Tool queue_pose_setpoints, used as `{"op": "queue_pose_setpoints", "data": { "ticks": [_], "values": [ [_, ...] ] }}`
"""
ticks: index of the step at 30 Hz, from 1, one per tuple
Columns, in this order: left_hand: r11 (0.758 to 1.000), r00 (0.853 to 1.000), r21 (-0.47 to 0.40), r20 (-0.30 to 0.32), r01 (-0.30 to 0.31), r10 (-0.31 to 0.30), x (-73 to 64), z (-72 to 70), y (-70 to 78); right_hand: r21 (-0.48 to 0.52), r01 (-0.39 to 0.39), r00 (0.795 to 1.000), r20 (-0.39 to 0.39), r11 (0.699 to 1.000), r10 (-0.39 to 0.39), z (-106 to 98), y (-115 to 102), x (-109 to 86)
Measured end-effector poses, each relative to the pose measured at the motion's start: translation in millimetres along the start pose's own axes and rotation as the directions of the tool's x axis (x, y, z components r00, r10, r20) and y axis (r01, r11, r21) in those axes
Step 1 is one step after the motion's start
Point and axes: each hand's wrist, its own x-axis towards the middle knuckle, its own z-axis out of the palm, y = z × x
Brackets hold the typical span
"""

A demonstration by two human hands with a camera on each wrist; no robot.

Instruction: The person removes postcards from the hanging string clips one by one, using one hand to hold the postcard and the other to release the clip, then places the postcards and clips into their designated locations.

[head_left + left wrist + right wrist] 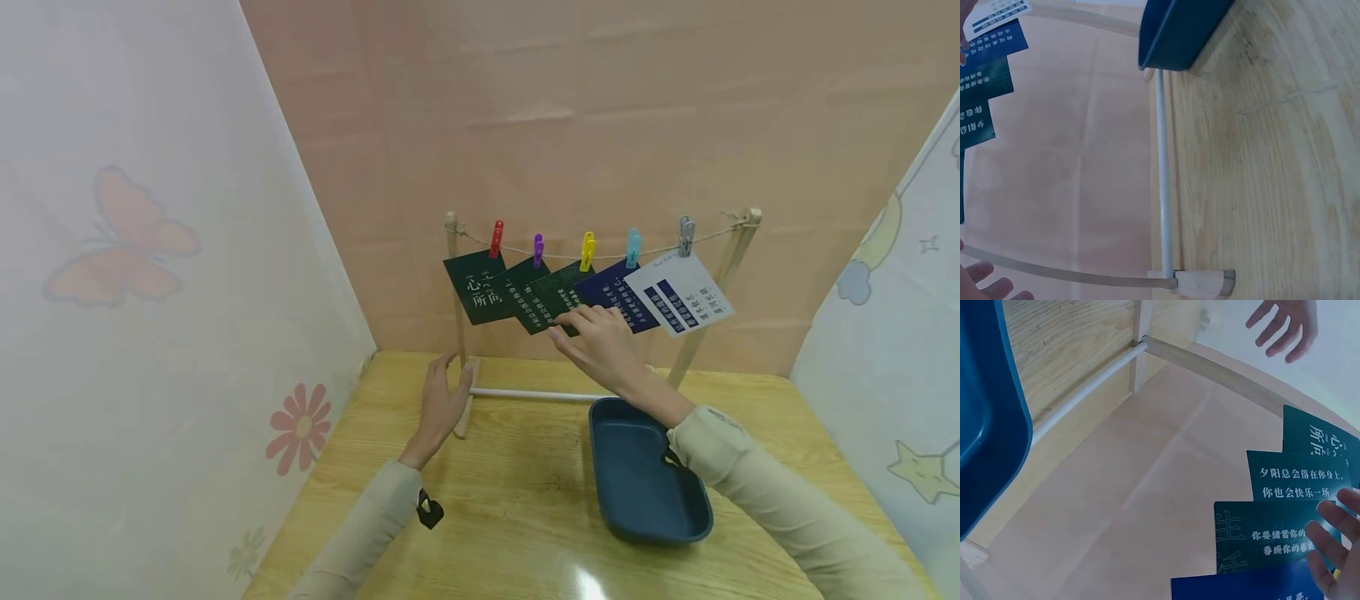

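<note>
Near the tabletop's [517, 475] far-left corner, the left hand [442, 400] is relaxed and holds nothing, beside the stand's left post [461, 340]. Rightward, five overlapping cards [561, 287] hang by pegs [588, 252] from a string [562, 255] above the far edge. The right hand [602, 343], fingers loosely bent and gripping nothing, is before them (whether it touches, I cannot tell). They look light, stiff, probably slick and easily creased; best pinched by lower edges. Toward the right edge sits a tray [651, 533].
</note>
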Motion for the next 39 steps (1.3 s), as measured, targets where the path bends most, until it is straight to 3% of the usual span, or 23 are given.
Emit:
{"op": "queue_pose_setpoints", "data": {
  "ticks": [5, 16, 24, 31, 39],
  "values": [
    [1.000, 1.000, -0.010, 0.001, -0.002, 0.002, 4.6, 1.0, 3.8, 0.013, 0.052, 0.998, -0.033, 0.999, -0.052, 1.6, -6.0, 9.3],
    [0.998, 0.998, -0.069, -0.060, -0.011, 0.007, 18.1, -8.4, 4.1, 0.008, 0.158, 0.980, -0.125, 0.987, -0.156, 2.5, -13.8, 35.9],
    [0.993, 0.995, -0.114, -0.094, 0.036, -0.047, 27.5, -4.2, 5.6, -0.008, 0.191, 0.970, -0.152, 0.982, -0.190, 3.1, -19.5, 60.3],
    [0.991, 0.992, -0.133, -0.120, 0.012, -0.028, 32.7, 0.6, 6.7, 0.001, 0.223, 0.956, -0.195, 0.975, -0.219, 4.5, -23.3, 76.5],
    [0.985, 0.991, -0.169, -0.124, 0.025, -0.047, 36.2, 2.6, 8.8, -0.034, 0.218, 0.943, -0.250, 0.975, -0.219, 3.8, -24.7, 100.9]
  ]
}}
